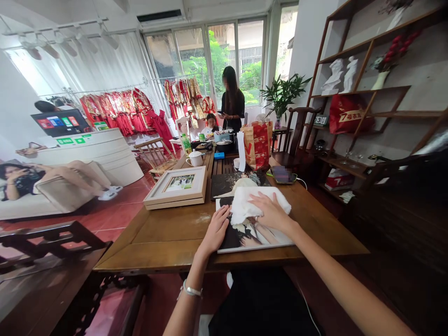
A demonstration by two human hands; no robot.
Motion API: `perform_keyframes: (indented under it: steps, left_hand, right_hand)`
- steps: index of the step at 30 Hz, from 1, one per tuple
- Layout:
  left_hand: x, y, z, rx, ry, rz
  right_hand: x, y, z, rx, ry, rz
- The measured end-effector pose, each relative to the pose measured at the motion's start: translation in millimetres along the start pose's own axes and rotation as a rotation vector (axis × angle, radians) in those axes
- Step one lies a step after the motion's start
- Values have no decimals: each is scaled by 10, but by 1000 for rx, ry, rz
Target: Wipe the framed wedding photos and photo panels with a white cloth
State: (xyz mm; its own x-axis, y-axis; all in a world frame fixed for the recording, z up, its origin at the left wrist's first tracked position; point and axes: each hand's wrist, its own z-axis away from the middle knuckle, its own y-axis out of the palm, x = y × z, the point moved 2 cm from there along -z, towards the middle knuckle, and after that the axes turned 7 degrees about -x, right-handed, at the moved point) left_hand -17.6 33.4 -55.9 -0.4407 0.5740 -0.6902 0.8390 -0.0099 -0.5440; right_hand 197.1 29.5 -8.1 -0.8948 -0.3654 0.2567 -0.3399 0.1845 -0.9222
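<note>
A large photo panel with a pale edge lies flat near the front of the wooden table. My right hand holds a white cloth against its surface, with the fingers laid over the bunched fabric. Part of the printed picture is covered by the cloth. At the panel's left side my left hand rests with its fingers stretched out, touching the dark edge and holding nothing. Behind the cloth lies a second dark picture panel, partly hidden.
Stacked light-wood picture frames lie to the left, with a white lidded mug behind them. A phone with a cable and a red-and-tan paper bag stand at the right. A person stands beyond the table's far end.
</note>
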Motion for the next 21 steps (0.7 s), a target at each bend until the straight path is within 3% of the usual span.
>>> perform_keyframes:
  steps: [5,8,10,13,16,21]
  left_hand:
    - [-10,11,6,-17,-7,0]
    - [-29,10,5,-11,-7,-9]
    - [-38,6,4,-2,-9,-18]
    - [-40,-1,3,8,-13,-23]
    - [-38,-6,5,18,4,-19]
    - [-21,-7,5,4,17,-18]
  right_hand:
    - [326,-11,639,12,-161,-29]
    - [288,-73,895,29,-177,-46]
    - [163,-108,892,29,-139,-31]
    - [-69,-124,630,16,-54,5]
    - [-209,-87,190,21,25,26]
    - [-49,88,-480,15,81,66]
